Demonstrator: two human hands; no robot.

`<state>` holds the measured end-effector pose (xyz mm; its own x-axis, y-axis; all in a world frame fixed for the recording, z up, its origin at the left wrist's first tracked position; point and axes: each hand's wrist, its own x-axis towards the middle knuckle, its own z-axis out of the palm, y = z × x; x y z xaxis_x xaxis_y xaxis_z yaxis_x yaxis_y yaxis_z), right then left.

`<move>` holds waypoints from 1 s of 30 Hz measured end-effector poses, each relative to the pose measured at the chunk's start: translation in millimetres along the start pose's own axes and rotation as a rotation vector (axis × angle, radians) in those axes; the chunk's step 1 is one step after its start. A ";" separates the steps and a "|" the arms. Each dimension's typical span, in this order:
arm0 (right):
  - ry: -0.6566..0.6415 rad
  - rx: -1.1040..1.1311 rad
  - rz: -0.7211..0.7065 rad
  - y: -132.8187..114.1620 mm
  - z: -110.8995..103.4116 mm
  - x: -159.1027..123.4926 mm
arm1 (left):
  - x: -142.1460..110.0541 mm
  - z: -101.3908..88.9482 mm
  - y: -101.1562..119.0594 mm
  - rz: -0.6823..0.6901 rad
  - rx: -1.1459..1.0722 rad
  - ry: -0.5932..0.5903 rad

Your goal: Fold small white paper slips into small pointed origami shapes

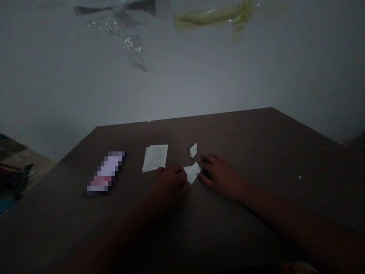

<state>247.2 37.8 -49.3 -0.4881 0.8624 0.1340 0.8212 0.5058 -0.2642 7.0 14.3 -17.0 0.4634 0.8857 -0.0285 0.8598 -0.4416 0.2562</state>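
Head view shows the left hand (172,180) curled over the near left end of a folded paper strip (194,173); whether its fingers pinch the strip I cannot tell. At the strip's far right end, the right hand (219,171) rests with thumb and fingers spread apart. Just beyond lies a small folded paper piece (193,150). Left of it are printed paper sheets (156,156), overlapping, and farther left a smartphone (107,171) with a pixelated screen. All lie on a dark wooden table (242,137).
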 end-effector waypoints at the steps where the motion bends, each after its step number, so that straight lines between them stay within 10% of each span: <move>1: 0.017 0.028 -0.011 1.9 1.9 0.4 | 0.0 0.6 -0.6 -0.004 -0.007 0.005; 9: 0.157 0.439 -0.046 12.7 6.9 8.6 | 0.1 6.7 -6.4 0.002 -0.046 0.024; 16: 0.225 0.867 0.195 8.4 9.0 9.9 | -3.9 6.9 -0.7 0.085 -0.095 0.036; 22: 0.670 0.527 -0.053 3.8 -10.7 -2.7 | -4.9 5.7 1.1 0.042 -0.081 0.120; 30: 0.053 0.039 -0.267 -10.0 -10.7 -6.3 | -4.0 11.1 -2.5 0.068 -0.138 0.163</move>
<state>245.2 27.5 -37.4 -0.6690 0.6988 0.2532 0.6528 0.7153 -0.2492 5.4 10.2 -28.2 0.4683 0.8712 0.1474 0.7852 -0.4869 0.3826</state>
